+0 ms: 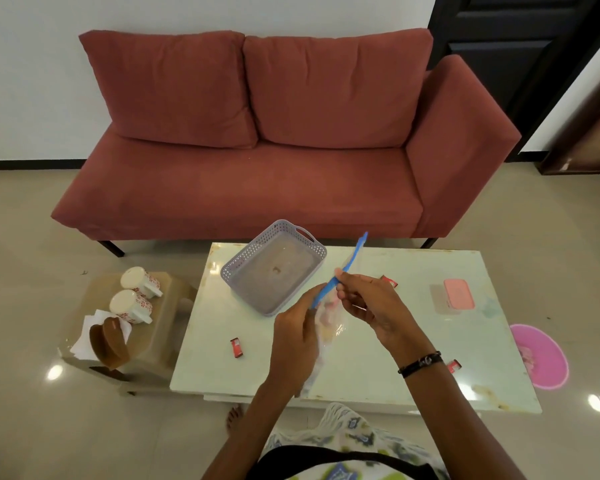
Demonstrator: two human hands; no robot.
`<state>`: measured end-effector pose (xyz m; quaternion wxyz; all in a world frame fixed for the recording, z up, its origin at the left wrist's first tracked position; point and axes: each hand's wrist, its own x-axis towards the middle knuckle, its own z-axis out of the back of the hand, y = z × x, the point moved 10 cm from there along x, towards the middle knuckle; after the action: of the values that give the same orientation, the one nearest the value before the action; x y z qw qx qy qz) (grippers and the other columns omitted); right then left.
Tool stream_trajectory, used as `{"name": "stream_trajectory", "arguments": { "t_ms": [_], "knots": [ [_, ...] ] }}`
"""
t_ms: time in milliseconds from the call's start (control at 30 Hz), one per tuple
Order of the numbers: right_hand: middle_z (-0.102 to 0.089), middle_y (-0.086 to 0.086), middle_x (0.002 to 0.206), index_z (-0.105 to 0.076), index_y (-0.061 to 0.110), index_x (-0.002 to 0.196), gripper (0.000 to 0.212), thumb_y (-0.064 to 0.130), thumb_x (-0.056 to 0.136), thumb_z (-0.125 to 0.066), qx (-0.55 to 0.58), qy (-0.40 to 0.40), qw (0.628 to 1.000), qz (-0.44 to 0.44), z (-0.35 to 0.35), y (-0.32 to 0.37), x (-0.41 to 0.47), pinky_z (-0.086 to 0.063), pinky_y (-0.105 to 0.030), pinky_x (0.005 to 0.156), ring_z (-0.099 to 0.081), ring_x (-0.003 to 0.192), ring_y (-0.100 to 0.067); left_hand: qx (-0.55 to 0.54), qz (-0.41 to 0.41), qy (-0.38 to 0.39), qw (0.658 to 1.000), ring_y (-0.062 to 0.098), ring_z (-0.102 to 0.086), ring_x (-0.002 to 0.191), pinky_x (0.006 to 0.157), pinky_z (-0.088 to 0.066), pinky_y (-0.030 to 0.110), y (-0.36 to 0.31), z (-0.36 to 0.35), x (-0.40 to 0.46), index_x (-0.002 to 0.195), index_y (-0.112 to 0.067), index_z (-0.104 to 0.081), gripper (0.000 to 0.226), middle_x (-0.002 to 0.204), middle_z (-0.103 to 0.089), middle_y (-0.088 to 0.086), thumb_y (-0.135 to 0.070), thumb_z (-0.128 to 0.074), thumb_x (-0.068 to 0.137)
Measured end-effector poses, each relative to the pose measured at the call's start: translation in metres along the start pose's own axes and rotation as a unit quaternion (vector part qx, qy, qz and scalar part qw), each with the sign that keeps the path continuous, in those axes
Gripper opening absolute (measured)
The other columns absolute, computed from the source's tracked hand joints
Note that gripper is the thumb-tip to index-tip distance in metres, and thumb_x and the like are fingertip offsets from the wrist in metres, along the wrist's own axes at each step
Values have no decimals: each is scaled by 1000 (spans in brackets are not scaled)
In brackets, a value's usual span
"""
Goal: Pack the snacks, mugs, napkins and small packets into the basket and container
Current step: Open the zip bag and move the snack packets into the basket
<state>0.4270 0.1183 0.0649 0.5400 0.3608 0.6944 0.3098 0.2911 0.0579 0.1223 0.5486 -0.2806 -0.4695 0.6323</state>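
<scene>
Both hands hold a clear zip bag (328, 327) with a blue zip strip and snacks inside, above the white table (357, 358). My left hand (297, 336) grips the bag's side; my right hand (368, 301) pinches the blue strip near its middle. An empty grey basket (274, 266) sits just beyond the hands. A clear container with a pink lid (452, 297) stands at the right. Small red packets lie on the table: one front left (237, 347), one behind my right hand (390, 281), one by my right wrist (453, 366). Two white floral mugs (136, 294) and napkins (92, 332) rest on a stool at the left.
A brown napkin holder (109, 345) stands on the beige stool (146, 341) over the napkins. A pink round mat (539, 355) lies on the floor right of the table. A red sofa (278, 140) stands behind the table.
</scene>
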Motion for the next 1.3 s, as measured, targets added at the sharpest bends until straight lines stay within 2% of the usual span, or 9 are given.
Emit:
{"name": "stream_trajectory", "arguments": {
  "t_ms": [133,233,333,433,500,667,767,967,1300],
  "knots": [
    [-63,-8,106,-61,10,107,17,10,92,-56,-121,-115,975,145,32,20,16,-52,-30,85,-61,102,-23,-44,61,-15,997,-14,-57,64,56,-42,1,13,18,8,113,-17,-56,24,75,-59,-7,-5,-45,95],
    [-51,-4,132,-53,13,125,48,-4,81,-61,-425,-156,832,319,47,51,25,-32,-35,104,-44,126,-24,-104,93,-19,990,-3,-63,73,61,-46,5,28,29,13,108,-3,-59,21,80,-65,-2,-12,-44,96],
    [-61,11,122,-64,25,114,26,16,90,-60,-576,-33,764,288,45,52,38,-21,-41,112,-49,114,-5,-146,119,-14,982,5,-66,81,66,-50,10,39,39,19,109,-5,-58,21,90,-67,7,-15,-44,97],
    [-70,8,107,-69,26,101,17,19,95,-54,-589,156,768,197,29,35,30,-44,-27,88,-59,89,0,-162,140,-34,976,2,-65,71,62,-51,17,55,51,31,105,-1,-58,22,84,-66,7,-15,-43,97],
    [-65,9,114,-64,24,116,25,25,99,-45,-543,224,800,122,16,23,14,-48,-17,77,-60,95,-2,-160,141,-37,976,0,-64,67,64,-53,21,62,55,42,100,-3,-59,21,76,-65,1,-16,-42,98],
    [-65,8,111,-62,21,115,26,20,99,-41,-391,303,868,42,-11,-4,-21,-54,-19,79,-63,98,-5,-137,135,-34,981,10,-57,73,77,-47,29,74,60,71,86,-22,-59,20,76,-61,-2,-19,-43,98],
    [-70,4,110,-68,19,110,21,17,94,-55,-367,289,880,81,-20,-4,-26,-54,-20,76,-66,97,-9,-127,136,-27,982,17,-53,79,78,-44,36,77,59,82,86,-21,-58,20,81,-57,4,-20,-42,98],
    [-74,-3,98,-73,11,103,19,18,86,-66,-358,205,901,134,-23,4,-19,-56,-19,70,-69,85,-13,-131,145,-16,980,9,-52,70,70,-44,24,73,50,88,102,-4,-57,22,75,-55,0,-15,-38,99],
    [-71,-3,77,-73,14,79,7,20,78,-75,-295,171,936,87,-31,-8,-25,-51,-14,65,-61,67,-6,-126,164,-10,978,17,-52,88,78,-42,27,76,39,88,113,-10,-56,24,94,-57,7,-17,-39,99]
  ]
}}
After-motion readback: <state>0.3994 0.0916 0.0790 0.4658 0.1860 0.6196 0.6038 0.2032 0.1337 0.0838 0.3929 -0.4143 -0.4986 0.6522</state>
